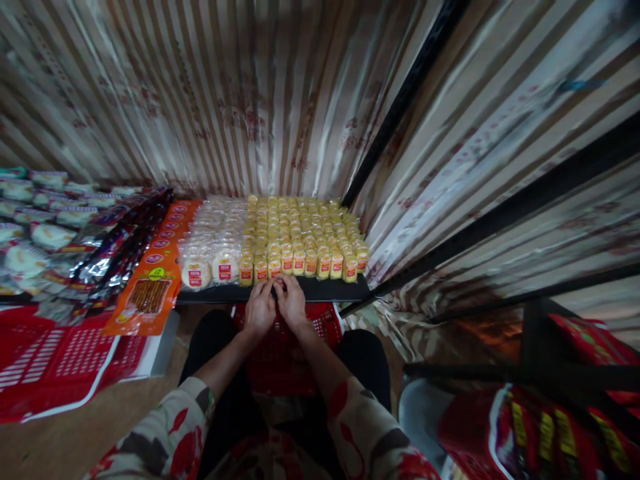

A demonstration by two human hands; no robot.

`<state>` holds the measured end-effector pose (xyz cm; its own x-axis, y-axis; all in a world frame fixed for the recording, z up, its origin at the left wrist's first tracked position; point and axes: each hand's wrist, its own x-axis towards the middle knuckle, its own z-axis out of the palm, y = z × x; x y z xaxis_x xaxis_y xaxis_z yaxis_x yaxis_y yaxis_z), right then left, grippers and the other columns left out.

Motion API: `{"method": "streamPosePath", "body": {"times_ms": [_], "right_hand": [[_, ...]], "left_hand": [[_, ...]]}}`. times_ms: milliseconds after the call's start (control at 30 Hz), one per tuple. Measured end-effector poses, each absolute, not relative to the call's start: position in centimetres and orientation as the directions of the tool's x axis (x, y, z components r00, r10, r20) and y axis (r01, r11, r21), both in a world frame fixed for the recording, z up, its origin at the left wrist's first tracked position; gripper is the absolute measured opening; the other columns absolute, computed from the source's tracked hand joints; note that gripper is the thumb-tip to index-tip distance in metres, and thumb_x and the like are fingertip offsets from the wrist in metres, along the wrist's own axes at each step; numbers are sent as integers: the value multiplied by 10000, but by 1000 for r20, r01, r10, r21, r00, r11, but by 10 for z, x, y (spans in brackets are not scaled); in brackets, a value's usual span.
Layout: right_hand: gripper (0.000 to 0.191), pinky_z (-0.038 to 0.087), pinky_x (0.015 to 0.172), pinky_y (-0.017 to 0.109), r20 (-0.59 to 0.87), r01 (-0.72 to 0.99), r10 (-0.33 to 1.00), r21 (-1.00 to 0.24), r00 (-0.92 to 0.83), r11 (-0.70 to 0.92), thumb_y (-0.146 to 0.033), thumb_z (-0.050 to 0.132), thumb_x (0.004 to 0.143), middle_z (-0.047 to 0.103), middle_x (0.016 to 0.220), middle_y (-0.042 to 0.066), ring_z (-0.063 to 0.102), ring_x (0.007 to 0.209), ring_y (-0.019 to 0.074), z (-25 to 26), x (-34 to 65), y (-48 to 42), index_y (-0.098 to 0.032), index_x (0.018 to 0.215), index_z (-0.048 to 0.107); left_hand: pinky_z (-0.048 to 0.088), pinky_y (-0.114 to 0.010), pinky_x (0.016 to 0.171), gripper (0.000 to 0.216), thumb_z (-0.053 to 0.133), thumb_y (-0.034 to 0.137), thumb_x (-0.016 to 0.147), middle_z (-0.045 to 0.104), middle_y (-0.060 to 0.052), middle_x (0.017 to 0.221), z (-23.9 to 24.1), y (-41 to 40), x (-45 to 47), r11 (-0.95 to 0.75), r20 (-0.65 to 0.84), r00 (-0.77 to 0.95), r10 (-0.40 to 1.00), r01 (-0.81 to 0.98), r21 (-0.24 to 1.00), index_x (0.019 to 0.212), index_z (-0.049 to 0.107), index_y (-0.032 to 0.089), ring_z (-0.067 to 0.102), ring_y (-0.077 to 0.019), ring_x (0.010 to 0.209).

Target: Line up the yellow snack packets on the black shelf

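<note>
Left hand (261,308) and right hand (291,303) meet, fingers bent, grip unclear from here, just before yellow packs (303,237) rowed on the shelf (323,290); a knuckle bump could topple some.

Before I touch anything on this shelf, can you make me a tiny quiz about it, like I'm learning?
1. True or false: the white round snack packs are between the orange stick-snack bags and the yellow snack packs.
2. Which snacks are closest to the left hand and right hand?
A) orange stick-snack bags
B) yellow snack packs
C) dark shiny packets
3. What colour is the basket just below the hands?

Key: 1. True. 2. B. 3. Red.
</note>
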<state>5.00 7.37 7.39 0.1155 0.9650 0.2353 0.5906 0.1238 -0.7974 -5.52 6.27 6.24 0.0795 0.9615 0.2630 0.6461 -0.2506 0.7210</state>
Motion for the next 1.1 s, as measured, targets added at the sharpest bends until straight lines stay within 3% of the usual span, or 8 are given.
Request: {"method": "streamPosePath", "body": {"times_ms": [200, 533, 700, 800, 933, 1000, 1100], "right_hand": [[261, 448, 827, 269, 208, 621, 969, -780, 134, 82, -203, 411, 846, 614, 985, 18, 569, 880, 152, 78, 49, 76, -247, 1001, 616], [283, 461, 797, 253, 199, 589, 969, -805, 143, 78, -205, 411, 844, 621, 961, 20, 572, 838, 135, 70, 49, 77, -230, 1030, 623], [268, 474, 653, 204, 250, 451, 961, -876, 118, 173, -234, 438, 828, 598, 876, 25, 564, 731, 110, 72, 53, 69, -193, 992, 646], [235, 451, 563, 182, 302, 425, 934, -883, 189, 200, -269, 454, 827, 580, 789, 14, 536, 633, 93, 63, 63, 51, -176, 912, 652], [269, 456, 576, 196, 131, 584, 965, -811, 228, -28, -274, 387, 865, 614, 811, 25, 552, 626, 96, 34, 87, 21, -163, 922, 625], [292, 473, 723, 229, -102, 762, 981, -618, 165, -192, -234, 349, 886, 646, 938, 40, 599, 811, 122, 15, 100, 9, -182, 986, 618], [195, 477, 750, 284, -324, 835, 940, -483, 109, -263, -168, 478, 827, 678, 850, 67, 626, 830, 178, -13, 112, -2, -169, 902, 658]], "left_hand": [[449, -366, 952, 462, 379, 76, 785, 564, -99, 1140, 69, 66, -55, -185, 209, 34, 977, 620, 762, 1202, 551, 176, 550, -207, 1049], [433, -383, 971, 458, 408, 85, 776, 578, -97, 1165, 68, 64, -53, -202, 239, 39, 970, 674, 710, 1205, 539, 176, 520, -221, 1095], [432, -402, 965, 459, 441, 89, 747, 576, -96, 1126, 66, 62, -53, -225, 268, 38, 963, 663, 714, 1189, 533, 173, 542, -216, 1032], [440, -384, 946, 419, 421, 82, 747, 583, -94, 1073, 63, 55, -56, -285, 328, 54, 943, 637, 716, 1134, 559, 165, 542, -211, 1019], [442, -342, 915, 339, 380, 72, 765, 601, -74, 978, 55, 35, -57, -395, 407, 115, 906, 575, 717, 995, 606, 177, 542, -187, 982], [433, -336, 913, 311, 382, 70, 769, 607, -61, 949, 45, 22, -54, -325, 276, 171, 946, 522, 788, 932, 617, 192, 542, -178, 966], [374, -372, 981, 278, 432, 58, 742, 609, -65, 1015, 19, 8, -43, 117, -245, 225, 943, 466, 877, 892, 628, 187, 517, -194, 1050]]}}
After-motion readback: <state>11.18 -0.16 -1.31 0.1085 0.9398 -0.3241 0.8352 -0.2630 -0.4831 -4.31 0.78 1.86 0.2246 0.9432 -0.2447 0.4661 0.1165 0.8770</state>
